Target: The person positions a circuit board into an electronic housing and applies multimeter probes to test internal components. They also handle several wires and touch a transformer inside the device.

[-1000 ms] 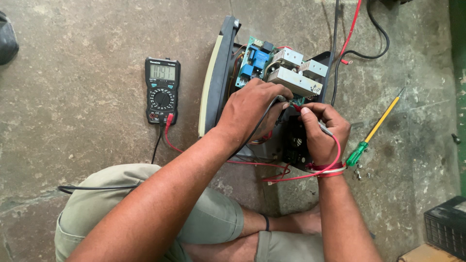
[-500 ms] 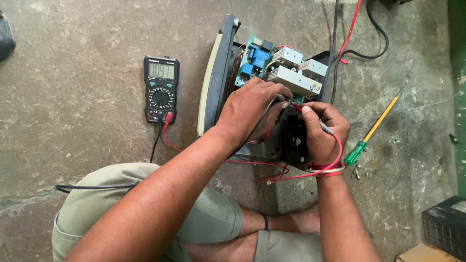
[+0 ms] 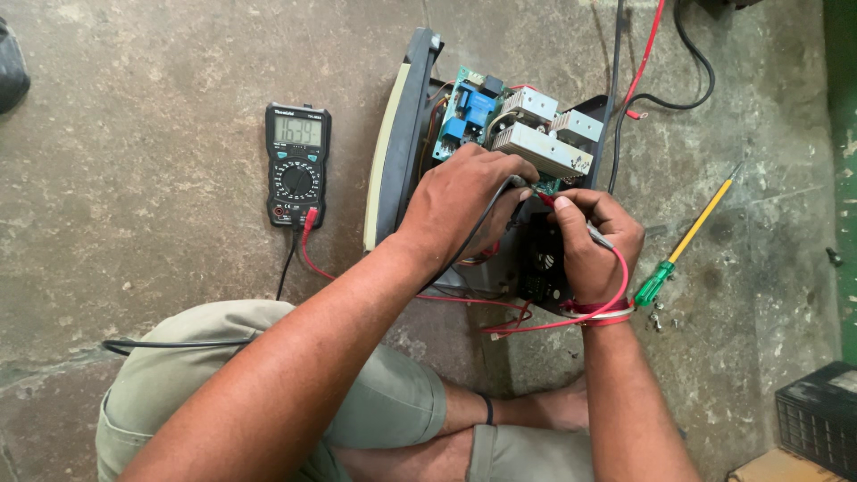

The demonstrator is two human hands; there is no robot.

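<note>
Little has shifted since half a second ago: both hands stay on the opened electrical unit with green circuit board and finned metal heat sinks (image 3: 527, 134), the view only drifting slightly. Left hand (image 3: 460, 201) curled over the black probe lead (image 3: 473, 241), fingers pressed down at the board's near edge. Right hand (image 3: 589, 241) pinching the red probe (image 3: 546, 200), tip pointing far-left into the board, long axis running near-right to far-left. Red lead (image 3: 616, 295) loops round the right wrist. Black digital multimeter (image 3: 297, 165) lies left on the concrete floor (image 3: 134, 178), display lit. Yellow-shafted, green-handled screwdriver (image 3: 687, 236) lies right, tip far-right.
</note>
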